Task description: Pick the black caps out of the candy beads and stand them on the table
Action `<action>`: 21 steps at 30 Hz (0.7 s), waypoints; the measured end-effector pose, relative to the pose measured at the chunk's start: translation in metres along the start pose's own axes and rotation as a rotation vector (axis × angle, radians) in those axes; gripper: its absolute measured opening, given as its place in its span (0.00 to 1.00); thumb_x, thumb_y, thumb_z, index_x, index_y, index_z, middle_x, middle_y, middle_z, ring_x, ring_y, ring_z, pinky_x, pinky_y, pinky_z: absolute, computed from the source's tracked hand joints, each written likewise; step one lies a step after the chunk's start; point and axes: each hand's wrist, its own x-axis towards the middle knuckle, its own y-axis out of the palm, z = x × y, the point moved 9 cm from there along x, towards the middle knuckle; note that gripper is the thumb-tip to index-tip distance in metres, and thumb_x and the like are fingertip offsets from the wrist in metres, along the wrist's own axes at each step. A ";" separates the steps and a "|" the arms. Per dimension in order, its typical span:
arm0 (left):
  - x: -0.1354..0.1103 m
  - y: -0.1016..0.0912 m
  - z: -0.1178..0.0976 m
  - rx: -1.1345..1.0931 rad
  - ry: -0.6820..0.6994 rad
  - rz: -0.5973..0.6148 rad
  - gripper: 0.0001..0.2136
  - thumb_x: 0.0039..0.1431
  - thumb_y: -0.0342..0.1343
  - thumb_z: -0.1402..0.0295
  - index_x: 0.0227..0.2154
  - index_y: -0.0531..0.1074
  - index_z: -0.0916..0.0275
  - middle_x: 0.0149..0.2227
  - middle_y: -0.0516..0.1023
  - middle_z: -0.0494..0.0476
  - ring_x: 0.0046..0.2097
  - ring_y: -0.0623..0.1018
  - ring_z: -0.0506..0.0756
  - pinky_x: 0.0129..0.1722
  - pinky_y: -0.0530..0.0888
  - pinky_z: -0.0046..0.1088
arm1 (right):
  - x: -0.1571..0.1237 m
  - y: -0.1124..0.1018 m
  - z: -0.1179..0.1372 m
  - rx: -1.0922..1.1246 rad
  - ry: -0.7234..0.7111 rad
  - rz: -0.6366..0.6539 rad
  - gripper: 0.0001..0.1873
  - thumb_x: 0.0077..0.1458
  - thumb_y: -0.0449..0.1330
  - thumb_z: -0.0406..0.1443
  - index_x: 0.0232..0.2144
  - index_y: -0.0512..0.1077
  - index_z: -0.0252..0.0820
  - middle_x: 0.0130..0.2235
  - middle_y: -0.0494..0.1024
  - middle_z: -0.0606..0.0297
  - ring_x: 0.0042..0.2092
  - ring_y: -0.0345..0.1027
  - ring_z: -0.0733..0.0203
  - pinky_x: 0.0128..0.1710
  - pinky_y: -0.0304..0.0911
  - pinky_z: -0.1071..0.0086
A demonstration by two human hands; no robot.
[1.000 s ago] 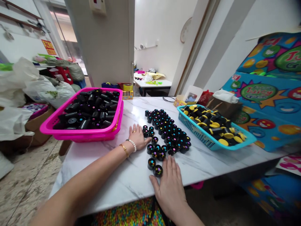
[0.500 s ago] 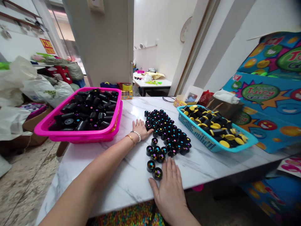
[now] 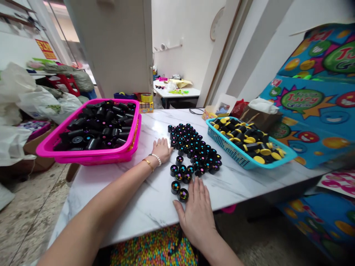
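Black open-topped cylindrical containers [image 3: 203,149] stand upright in a cluster on the table, with small coloured balls showing in their tops. My left hand [image 3: 161,150] lies flat at the cluster's left edge, fingers stretched out and holding nothing. A pearl bracelet and a gold bangle circle that wrist. Near the table's front edge rests my right hand [image 3: 197,210], palm down, its fingers straight and the thumb spread out. Its fingertips are close to the nearest containers [image 3: 183,194]. Neither hand grips anything.
A pink basket [image 3: 41,149] of black containers stands left on the marbled table [image 3: 149,207]. To the right, a turquoise basket [image 3: 230,147] holds black containers with yellow lids. Many coloured balls [image 3: 152,249] lie below the front edge. Blue printed boxes [image 3: 305,118] are stacked at right.
The whole view has shifted slightly, bringing more of the coloured balls into sight. My left thumb has drawn in closer to the hand. The right hand stays by the nearest containers.
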 end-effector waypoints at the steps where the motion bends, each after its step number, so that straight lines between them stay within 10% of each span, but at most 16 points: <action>1: -0.007 -0.003 0.003 -0.017 -0.004 0.005 0.32 0.67 0.35 0.57 0.66 0.49 0.77 0.69 0.51 0.75 0.69 0.52 0.70 0.66 0.49 0.51 | 0.000 0.000 0.000 0.004 -0.002 0.003 0.47 0.61 0.47 0.56 0.62 0.58 0.15 0.68 0.50 0.35 0.69 0.42 0.34 0.67 0.41 0.47; 11: -0.171 -0.001 -0.017 0.131 0.312 0.181 0.56 0.53 0.38 0.32 0.68 0.38 0.78 0.70 0.36 0.77 0.70 0.36 0.73 0.67 0.36 0.56 | 0.000 -0.007 0.002 0.091 -0.018 -0.063 0.44 0.61 0.50 0.52 0.61 0.58 0.14 0.67 0.51 0.31 0.69 0.42 0.33 0.66 0.43 0.44; 21: -0.142 0.007 -0.044 0.096 0.222 0.113 0.52 0.57 0.30 0.34 0.67 0.43 0.80 0.69 0.41 0.79 0.70 0.40 0.73 0.68 0.39 0.56 | -0.018 -0.018 -0.013 0.175 -0.122 -0.237 0.37 0.64 0.52 0.49 0.61 0.60 0.19 0.63 0.63 0.37 0.66 0.53 0.42 0.64 0.54 0.49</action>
